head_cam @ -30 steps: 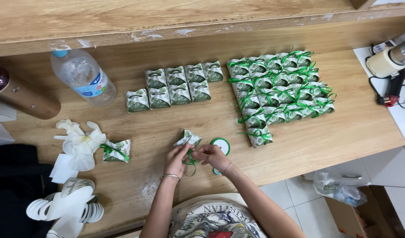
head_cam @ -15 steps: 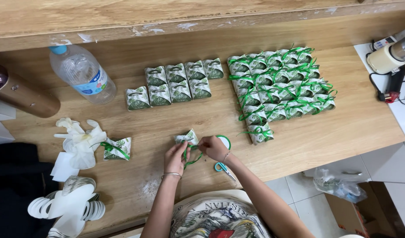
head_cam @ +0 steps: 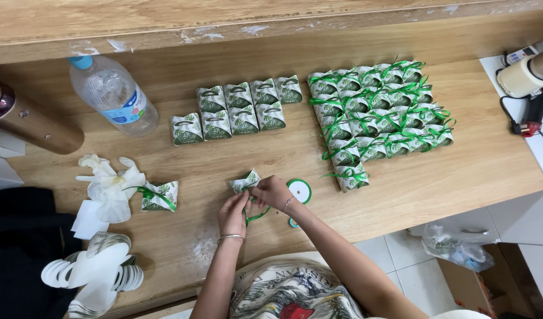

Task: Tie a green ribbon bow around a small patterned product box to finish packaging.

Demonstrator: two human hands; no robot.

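A small green-and-white patterned gift box [head_cam: 245, 181] lies near the front of the wooden table [head_cam: 460, 171]. My left hand [head_cam: 233, 214] and my right hand [head_cam: 272, 192] both pinch a green ribbon [head_cam: 257, 216] at that box. A green ribbon spool [head_cam: 299, 191] lies just right of my right hand. Several plain boxes [head_cam: 236, 111] stand in two rows behind. Several ribbon-tied boxes [head_cam: 378, 121] are grouped at the back right. One tied box [head_cam: 159, 195] lies alone at the left.
A clear plastic water bottle [head_cam: 112, 96] and a brown cylinder [head_cam: 29, 120] lie at the back left. White ribbon bows [head_cam: 109, 188] and white spools [head_cam: 91, 272] sit at the front left. A cream appliance [head_cam: 528, 74] with a cord stands far right.
Both hands stay on the box and ribbon. They shifted a little while working the ribbon; the box turned slightly.
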